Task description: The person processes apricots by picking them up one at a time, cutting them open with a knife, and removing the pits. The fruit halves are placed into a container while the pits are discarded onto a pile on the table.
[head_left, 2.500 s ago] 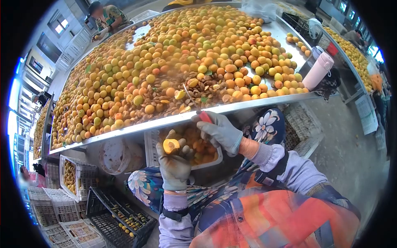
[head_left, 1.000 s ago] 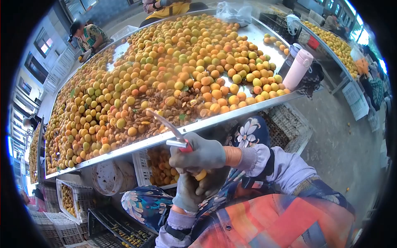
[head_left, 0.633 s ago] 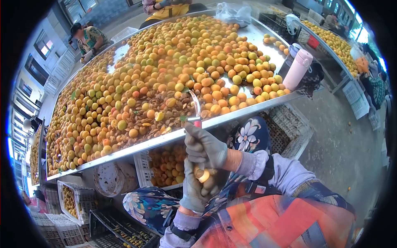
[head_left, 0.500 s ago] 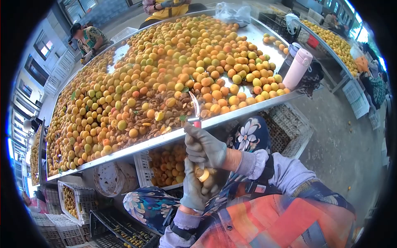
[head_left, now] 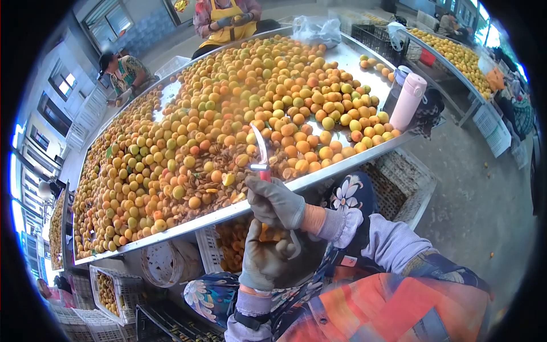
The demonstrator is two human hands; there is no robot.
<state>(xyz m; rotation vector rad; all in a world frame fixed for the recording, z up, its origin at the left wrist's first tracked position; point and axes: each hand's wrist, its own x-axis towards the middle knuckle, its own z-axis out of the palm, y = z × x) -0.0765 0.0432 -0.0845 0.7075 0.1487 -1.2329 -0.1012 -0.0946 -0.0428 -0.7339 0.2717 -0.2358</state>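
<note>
Your right hand (head_left: 275, 202) sits just above your left hand (head_left: 265, 259), both gloved and touching in front of your chest. The right is clenched in a tight fist, back of the hand toward you, thumb side up. Its wrist leads into your right forearm (head_left: 376, 242), which runs down and out to your right with the elbow bent. The left shows its back too, with its fingers (head_left: 285, 248) curled closed under the right fist. Your left forearm (head_left: 245, 322) rises almost straight from the bottom of the view, close to your body.

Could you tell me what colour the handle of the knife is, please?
Red: the knife handle above the right hand, head view.
</note>
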